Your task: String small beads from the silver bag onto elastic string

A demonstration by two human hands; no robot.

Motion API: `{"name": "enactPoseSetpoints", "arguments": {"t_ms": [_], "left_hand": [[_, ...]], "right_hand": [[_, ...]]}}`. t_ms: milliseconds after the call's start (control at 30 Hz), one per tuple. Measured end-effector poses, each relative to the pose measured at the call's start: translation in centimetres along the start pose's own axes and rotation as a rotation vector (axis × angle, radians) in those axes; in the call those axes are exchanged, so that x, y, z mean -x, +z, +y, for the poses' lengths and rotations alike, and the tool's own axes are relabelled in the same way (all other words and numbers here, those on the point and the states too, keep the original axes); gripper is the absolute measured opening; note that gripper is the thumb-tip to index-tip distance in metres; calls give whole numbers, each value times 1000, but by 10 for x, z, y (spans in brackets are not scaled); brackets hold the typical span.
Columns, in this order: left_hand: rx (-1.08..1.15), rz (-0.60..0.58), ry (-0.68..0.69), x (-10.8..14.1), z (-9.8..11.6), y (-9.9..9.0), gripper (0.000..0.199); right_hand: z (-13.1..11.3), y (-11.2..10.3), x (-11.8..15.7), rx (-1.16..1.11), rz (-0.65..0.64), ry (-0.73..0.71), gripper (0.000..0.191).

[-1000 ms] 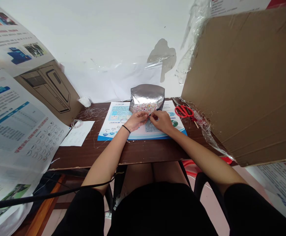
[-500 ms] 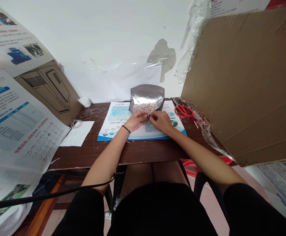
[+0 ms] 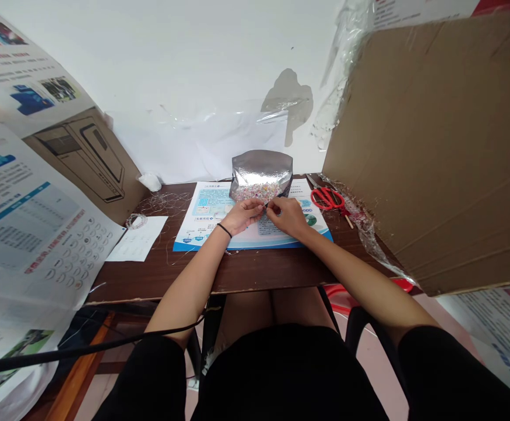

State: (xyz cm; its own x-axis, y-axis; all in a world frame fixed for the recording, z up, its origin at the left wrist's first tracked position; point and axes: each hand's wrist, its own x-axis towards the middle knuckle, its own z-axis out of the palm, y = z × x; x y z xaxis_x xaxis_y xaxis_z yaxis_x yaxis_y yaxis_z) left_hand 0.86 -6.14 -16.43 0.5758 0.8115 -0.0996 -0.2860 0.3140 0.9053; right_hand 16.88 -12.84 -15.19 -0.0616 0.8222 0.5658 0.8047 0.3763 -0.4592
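Observation:
An open silver foil bag (image 3: 261,168) stands at the back of the table, filled with many small pastel beads (image 3: 255,192). Just in front of its mouth, my left hand (image 3: 241,216) and my right hand (image 3: 286,217) meet. Their fingertips pinch a thin strand with a small dark end (image 3: 264,204), too fine to make out clearly. Both hands rest above a blue-and-white printed leaflet (image 3: 206,202) lying under the bag. A black band circles my left wrist.
The dark wooden table (image 3: 237,272) also holds red-handled scissors (image 3: 327,199), tangled clear thread (image 3: 162,202), and a small coil (image 3: 136,221) beside a white paper (image 3: 138,240). A large cardboard sheet (image 3: 430,152) leans in at right; posters cover the left. A black cable (image 3: 83,345) crosses below.
My hands stay at the bag's mouth with only slight finger movement. The whole view has shifted very slightly.

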Motion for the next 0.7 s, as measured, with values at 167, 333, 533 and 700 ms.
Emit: {"name": "enactPoseSetpoints", "arguments": {"t_ms": [167, 333, 533, 700], "left_hand": [[-7, -6, -1, 0, 0, -1, 23], [1, 5, 8, -2, -2, -3, 25], [22, 14, 10, -3, -3, -3, 30], [14, 20, 9, -2, -3, -3, 24]], "right_hand": [[0, 0, 0, -1, 0, -2, 11], [0, -1, 0, 1, -11, 1, 11], [0, 0, 0, 8, -11, 1, 10], [0, 1, 0, 14, -19, 8, 10]]}}
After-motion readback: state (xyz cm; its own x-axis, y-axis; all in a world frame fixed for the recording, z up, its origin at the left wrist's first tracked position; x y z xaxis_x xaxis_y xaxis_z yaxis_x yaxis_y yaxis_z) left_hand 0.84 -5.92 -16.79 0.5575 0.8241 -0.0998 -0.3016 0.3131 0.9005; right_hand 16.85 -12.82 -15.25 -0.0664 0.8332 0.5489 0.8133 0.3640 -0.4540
